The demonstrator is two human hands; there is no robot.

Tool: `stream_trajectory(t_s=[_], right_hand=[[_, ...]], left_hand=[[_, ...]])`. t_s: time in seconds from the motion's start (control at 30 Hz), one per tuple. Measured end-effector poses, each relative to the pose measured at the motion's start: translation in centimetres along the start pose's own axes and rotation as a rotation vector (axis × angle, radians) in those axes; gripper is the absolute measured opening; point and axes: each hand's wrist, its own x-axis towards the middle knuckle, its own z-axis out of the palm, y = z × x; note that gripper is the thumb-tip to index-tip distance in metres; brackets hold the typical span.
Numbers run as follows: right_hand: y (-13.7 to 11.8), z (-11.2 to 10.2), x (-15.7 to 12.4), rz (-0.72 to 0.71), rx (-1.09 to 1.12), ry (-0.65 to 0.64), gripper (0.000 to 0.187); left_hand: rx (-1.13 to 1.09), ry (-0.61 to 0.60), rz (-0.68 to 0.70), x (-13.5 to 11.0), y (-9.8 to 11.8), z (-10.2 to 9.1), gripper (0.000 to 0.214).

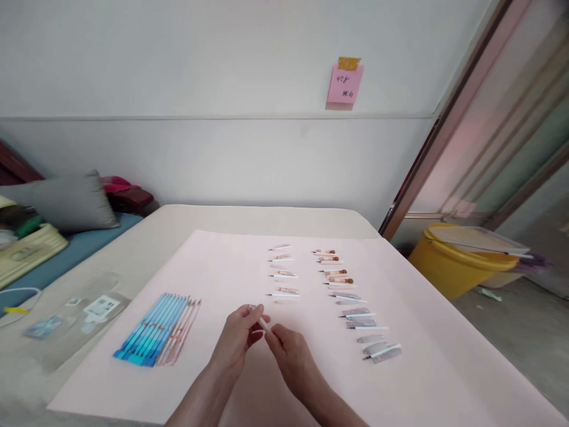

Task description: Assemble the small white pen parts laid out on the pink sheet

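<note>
1 slim pale stick (264, 323), pinched between 2 hands, slightly above the pink sheet (231, 261) by the look of it. Long axis runs diagonal: far end up-left, near end down-right toward the person.

Left hand (235, 335) is closed on the far end, thumb over the top, fingers curled behind. Right hand (293, 353) has the near end between thumb and forefinger. So the stick bridges the grips, about equally near each; neither is free. The ends are mostly covered by fingers, so can't tell whether a tip or cap sits there.

Relative to the layout: stick sits on the near side of the middle column, 4 rows of thin white rods (288, 295) with dark tips pointing left. Nearest row is just beyond the hands, up and right of the stick. Those rods lie roughly left-right, so the stick's axis is skewed to them.

Right hand is nearer the right column: brown-topped pieces (341, 280) at the far end, grey clear pieces (386, 354) at the near end. Left hand is nearer the blue pens (153, 329) and pinkish pens (179, 332), side by side, well apart from the grip.
</note>
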Motion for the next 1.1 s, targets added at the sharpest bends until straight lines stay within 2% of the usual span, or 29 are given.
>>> stream_trajectory(t_s=[0.13, 0.23, 0.47, 0.77, 0.97, 1.1], right_hand=[[0.3, -0.5, 0.7, 0.142, 0.263, -0.069, 0.029], [0.4, -0.8, 0.9, 0.209, 0.327, -0.091, 0.028], [0.3, -0.5, 0.8, 0.142, 0.256, -0.082, 0.029], [0.0, -0.5, 0.5, 0.032, 0.178, -0.03, 0.033], [0.4, -0.6, 0.8, 0.15, 0.268, -0.071, 0.03], [0.5, -0.7, 0.6, 0.145, 0.313, -0.07, 0.032]], left_hand=[[-0.129, -0.081, 0.012, -0.5, 0.7, 0.6, 0.031], [-0.149, -0.12, 0.003, -0.4, 0.8, 0.5, 0.029], [-0.078, -0.081, -0.033, 0.3, 0.0, -0.3, 0.018], [0.007, 0.032, -0.05, 0.3, -0.3, -0.4, 0.028], [-0.105, -0.054, -0.026, -0.3, 0.4, 0.2, 0.026], [-0.134, -0.086, -0.027, -0.3, 0.5, 0.2, 0.022]])
